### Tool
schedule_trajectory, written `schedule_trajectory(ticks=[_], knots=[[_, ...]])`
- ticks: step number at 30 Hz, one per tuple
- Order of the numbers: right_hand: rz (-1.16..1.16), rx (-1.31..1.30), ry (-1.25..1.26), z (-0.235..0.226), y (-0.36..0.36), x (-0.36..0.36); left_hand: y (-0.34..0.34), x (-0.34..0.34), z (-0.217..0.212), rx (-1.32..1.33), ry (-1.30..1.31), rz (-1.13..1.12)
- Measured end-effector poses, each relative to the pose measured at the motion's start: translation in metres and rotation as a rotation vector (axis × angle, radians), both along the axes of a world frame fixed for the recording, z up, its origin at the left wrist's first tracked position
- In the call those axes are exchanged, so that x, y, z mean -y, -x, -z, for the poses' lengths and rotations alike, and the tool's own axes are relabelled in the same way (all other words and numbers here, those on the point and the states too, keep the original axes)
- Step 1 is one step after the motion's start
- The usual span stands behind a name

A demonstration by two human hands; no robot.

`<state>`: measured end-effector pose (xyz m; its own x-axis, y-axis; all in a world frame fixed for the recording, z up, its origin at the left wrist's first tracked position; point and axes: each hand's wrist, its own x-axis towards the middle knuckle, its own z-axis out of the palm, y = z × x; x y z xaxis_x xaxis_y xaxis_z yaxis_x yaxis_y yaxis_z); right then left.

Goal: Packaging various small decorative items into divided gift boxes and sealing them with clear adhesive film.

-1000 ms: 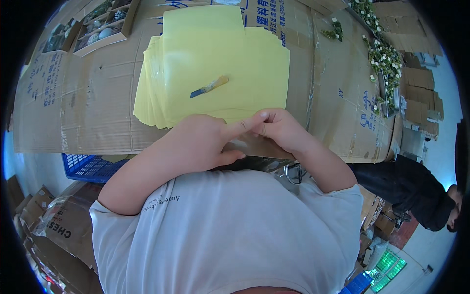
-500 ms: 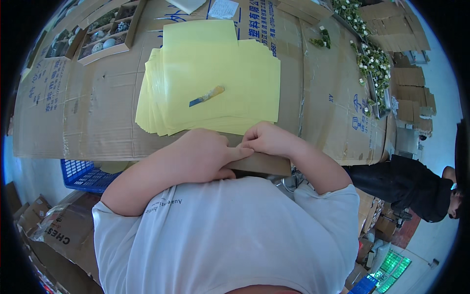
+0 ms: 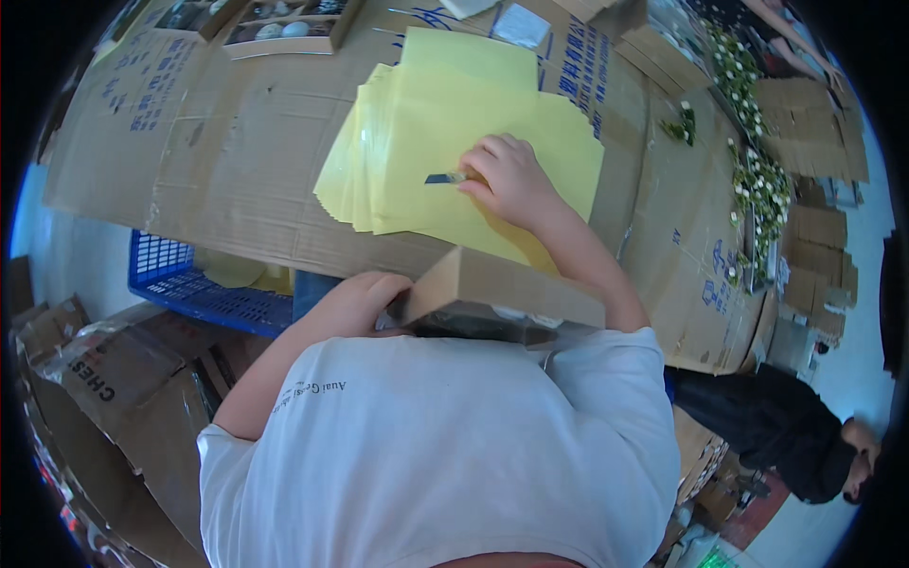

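Observation:
My right hand (image 3: pixel 514 182) is over the yellow sheets, its fingers closed round the handle end of a small knife (image 3: pixel 443 178) with a short grey-blue blade that points left. Those yellow sheets (image 3: pixel 454 85) lie in a fanned stack on the cardboard-covered table. Against my chest, a shallow brown box (image 3: pixel 525 284) stands tilted at the table's near edge. My left hand (image 3: pixel 358 301) grips this box by its left end, the fingertips partly hidden behind it. The dark underside or inside of the box shows only in part.
Wooden trays with compartments of stones (image 3: pixel 294 30) sit at the far left. White-flowered greenery (image 3: pixel 760 194) fills trays along the right, with a loose sprig (image 3: pixel 680 123) nearby. A blue basket (image 3: pixel 204 293) is below the table's left edge. A person in black (image 3: pixel 776 431) is at the right.
My right hand has left the box and moved forward onto the knife, taking hold of it. My left hand has shifted to the box's left end, and the box shows higher. The whole view has shifted.

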<state>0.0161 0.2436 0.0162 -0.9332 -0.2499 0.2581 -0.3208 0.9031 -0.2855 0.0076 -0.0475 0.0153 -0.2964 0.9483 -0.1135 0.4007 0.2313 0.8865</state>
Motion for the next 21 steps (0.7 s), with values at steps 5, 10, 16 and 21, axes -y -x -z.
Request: schedule_trajectory(ticks=[5,10,16,21], knots=[[0.044,0.245,0.215,-0.002,-0.002,-0.006,0.018,-0.001,-0.015,0.127,0.005,-0.122],[0.198,0.312,0.383,-0.010,-0.017,-0.011,0.049,-0.043,-0.008,-0.182,-0.294,-0.425],[0.269,0.291,0.447,-0.009,-0.020,-0.017,0.075,-0.087,0.022,-0.698,-0.115,-0.175],[0.265,0.434,0.442,-0.011,-0.016,-0.014,0.070,-0.093,0.021,-0.779,-0.055,-0.147]])
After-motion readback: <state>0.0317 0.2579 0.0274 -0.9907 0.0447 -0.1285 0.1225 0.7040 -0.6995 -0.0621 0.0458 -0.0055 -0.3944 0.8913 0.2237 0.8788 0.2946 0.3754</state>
